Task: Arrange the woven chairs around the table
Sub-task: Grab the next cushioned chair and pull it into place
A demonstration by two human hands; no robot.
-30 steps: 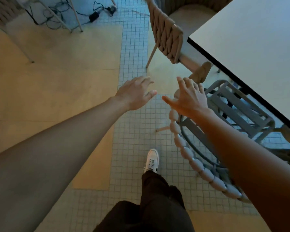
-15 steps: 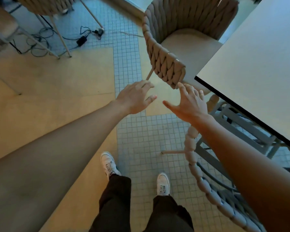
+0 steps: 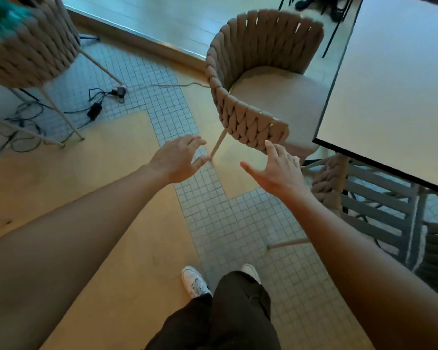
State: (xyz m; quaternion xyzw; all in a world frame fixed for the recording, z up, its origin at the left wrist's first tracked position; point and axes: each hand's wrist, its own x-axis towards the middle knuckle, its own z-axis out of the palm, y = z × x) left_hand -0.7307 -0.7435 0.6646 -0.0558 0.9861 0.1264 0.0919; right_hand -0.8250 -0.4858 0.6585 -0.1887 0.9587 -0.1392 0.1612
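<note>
A beige woven chair [image 3: 245, 120] with a cushioned seat stands at the corner of the pale table [image 3: 395, 97], its seat facing the table. My right hand [image 3: 276, 168] is open, fingertips just below the chair's near arm end, touching or almost touching it. My left hand [image 3: 177, 157] is open too, fingers spread, hovering left of the chair's front leg and holding nothing. A second woven chair [image 3: 379, 205] with a slatted grey seat sits under the table edge at the right. A third woven chair [image 3: 28, 51] stands at the upper left.
Black cables and a power adapter [image 3: 94, 111] lie on the tiled floor between the left chair's legs. A raised step edge [image 3: 137, 34] runs across the back. My legs and white shoes [image 3: 195, 281] are on the tile strip below my hands.
The view has lifted and I have stepped forward, so the beige chair is now fully in view. Both hands stay open and have closed in on its near arm.
</note>
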